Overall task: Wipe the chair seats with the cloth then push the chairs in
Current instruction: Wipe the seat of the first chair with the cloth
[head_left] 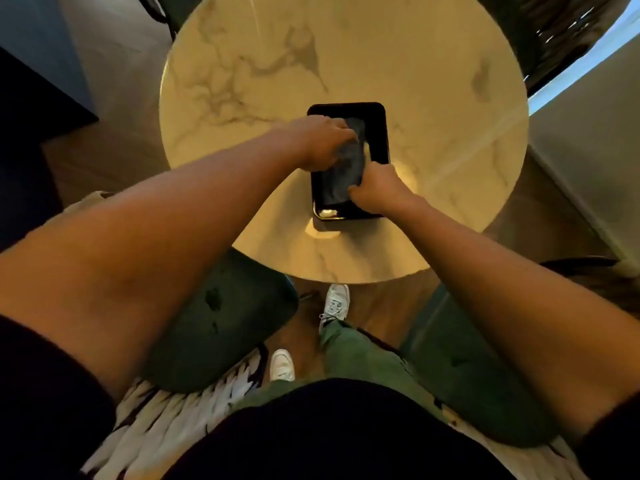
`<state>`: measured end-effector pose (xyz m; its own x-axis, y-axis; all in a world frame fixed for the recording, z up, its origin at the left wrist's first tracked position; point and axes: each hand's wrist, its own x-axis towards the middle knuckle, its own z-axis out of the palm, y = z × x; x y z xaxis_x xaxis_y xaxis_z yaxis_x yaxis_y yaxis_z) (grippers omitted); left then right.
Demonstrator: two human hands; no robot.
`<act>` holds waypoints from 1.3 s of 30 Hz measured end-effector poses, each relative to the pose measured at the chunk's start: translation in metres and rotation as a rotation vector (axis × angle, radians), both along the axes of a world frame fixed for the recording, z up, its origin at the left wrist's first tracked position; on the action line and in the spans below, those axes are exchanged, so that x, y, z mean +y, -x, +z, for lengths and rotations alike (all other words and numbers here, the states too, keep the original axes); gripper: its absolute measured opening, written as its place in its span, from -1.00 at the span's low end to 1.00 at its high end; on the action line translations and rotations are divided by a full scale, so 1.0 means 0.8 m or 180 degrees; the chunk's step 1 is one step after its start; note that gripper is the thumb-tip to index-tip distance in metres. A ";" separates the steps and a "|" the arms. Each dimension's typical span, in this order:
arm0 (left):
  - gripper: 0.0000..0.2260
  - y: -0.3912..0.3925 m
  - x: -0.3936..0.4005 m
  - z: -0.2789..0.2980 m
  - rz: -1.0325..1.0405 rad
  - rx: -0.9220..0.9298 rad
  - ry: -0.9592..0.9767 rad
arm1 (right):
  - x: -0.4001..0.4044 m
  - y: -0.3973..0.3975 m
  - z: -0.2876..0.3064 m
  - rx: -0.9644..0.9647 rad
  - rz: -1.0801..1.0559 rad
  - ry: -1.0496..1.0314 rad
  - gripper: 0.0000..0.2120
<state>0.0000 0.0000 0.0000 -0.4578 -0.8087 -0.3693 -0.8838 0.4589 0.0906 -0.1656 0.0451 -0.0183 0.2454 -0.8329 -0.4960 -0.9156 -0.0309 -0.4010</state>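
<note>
A dark grey cloth (348,168) lies bunched in a black tray (377,133) on the round marble table (433,81). My left hand (320,142) grips the cloth's far left part. My right hand (375,192) pinches its near right edge. Two dark green cushioned chair seats stand below the table's near edge: one at the left (221,323), half under the table, and one at the right (464,368), partly hidden by my right arm.
My feet in white shoes (334,301) stand between the two chairs on a wood floor. A black-and-white patterned rug (180,420) lies under the chairs. Dark woven chair backs (554,29) show beyond the table, and a wall runs along the right.
</note>
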 end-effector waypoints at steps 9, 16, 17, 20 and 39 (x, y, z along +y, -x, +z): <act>-0.41 0.006 -0.044 -0.024 -0.0877 -0.0506 -0.0011 | -0.017 -0.022 -0.030 0.0127 -0.0209 -0.0074 -0.37; -0.60 -0.001 -0.053 -0.030 -0.1116 -0.0417 0.0278 | -0.029 -0.022 -0.033 -0.0287 -0.0931 -0.0315 -0.35; -0.61 -0.002 -0.053 -0.029 -0.1153 -0.0431 0.0280 | -0.030 -0.021 -0.031 -0.0299 -0.0955 -0.0372 -0.35; -0.62 -0.010 -0.051 -0.020 -0.1163 -0.0282 0.0343 | -0.031 -0.014 -0.021 -0.0383 -0.0918 -0.0457 -0.49; -0.73 -0.161 0.064 0.115 0.0558 0.0232 0.0824 | -0.027 -0.116 0.090 -0.1687 0.0368 -0.0325 -0.53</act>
<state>0.1286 0.0515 0.0923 -0.3209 -0.9404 -0.1123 -0.9469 0.3164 0.0567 -0.0726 0.0231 0.0541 0.5705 -0.7398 -0.3566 -0.5805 -0.0561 -0.8123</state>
